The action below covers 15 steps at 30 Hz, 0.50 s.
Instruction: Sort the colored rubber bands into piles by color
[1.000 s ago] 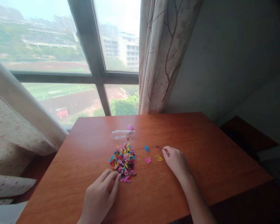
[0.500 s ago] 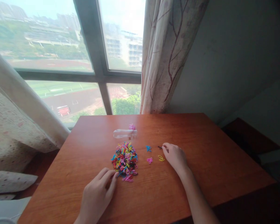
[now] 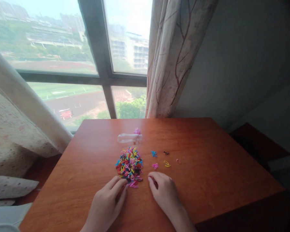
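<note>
A heap of small looped rubber bands (image 3: 130, 162) in many colours lies on the brown table. At the heap's near edge is my left hand (image 3: 111, 196), thumb and fingertips closed together; what they pinch is hidden. My right hand (image 3: 161, 187) is curled, thumb and index tips meeting just right of the heap, and I cannot make out anything between them. Beyond it lie small separate groups: blue bands (image 3: 154, 153), pink bands (image 3: 155, 166), black bands (image 3: 166, 152) and yellow bands (image 3: 167, 164). A single orange-pink band (image 3: 178, 161) rests farther right.
Behind the heap, a clear plastic container (image 3: 129, 138) lies on its side beside a small pink object (image 3: 137, 131). The wooden table (image 3: 219, 167) reaches a window (image 3: 106, 77) with curtains (image 3: 174, 58) at the back.
My right hand has moved from the black bands back left and nearer, beside the heap. The orange-pink band is now visible. My left hand has shifted slightly right along the heap's near edge.
</note>
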### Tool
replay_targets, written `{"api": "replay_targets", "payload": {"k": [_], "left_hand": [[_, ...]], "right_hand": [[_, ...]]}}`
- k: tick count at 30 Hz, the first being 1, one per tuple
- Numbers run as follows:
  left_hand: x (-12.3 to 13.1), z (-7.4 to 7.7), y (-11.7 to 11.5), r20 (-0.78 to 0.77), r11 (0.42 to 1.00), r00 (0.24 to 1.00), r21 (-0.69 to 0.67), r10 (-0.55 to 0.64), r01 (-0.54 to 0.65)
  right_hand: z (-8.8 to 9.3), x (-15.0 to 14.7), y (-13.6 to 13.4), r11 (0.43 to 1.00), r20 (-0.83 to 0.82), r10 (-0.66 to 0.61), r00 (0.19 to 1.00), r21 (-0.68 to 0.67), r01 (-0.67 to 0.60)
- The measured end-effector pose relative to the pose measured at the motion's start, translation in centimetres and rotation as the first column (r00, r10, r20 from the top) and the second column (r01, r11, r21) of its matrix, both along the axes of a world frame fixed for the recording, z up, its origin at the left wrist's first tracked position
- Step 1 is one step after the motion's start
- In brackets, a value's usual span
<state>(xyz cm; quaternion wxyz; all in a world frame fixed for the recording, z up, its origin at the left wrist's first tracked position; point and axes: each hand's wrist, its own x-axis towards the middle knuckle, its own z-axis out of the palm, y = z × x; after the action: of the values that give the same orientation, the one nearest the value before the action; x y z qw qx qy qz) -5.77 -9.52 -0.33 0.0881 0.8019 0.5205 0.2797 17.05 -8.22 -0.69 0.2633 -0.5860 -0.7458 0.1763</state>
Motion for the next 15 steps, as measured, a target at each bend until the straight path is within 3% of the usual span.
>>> {"api": "replay_targets", "payload": {"k": [5,15], "left_hand": [[0.2,-0.7,-0.3,-0.028,1.000,0.999,-0.004,-0.026,0.026],[0.4,-0.9,-0.1,-0.029,0.997,0.998,-0.052,-0.051,0.050]], "right_hand": [[0.2,-2.0,-1.7,0.999,-0.017,0.040,0.999,-0.016,-0.040],[-0.2,-3.5,-1.4,0.995,0.023,0.104,0.994,0.001,-0.104]]}}
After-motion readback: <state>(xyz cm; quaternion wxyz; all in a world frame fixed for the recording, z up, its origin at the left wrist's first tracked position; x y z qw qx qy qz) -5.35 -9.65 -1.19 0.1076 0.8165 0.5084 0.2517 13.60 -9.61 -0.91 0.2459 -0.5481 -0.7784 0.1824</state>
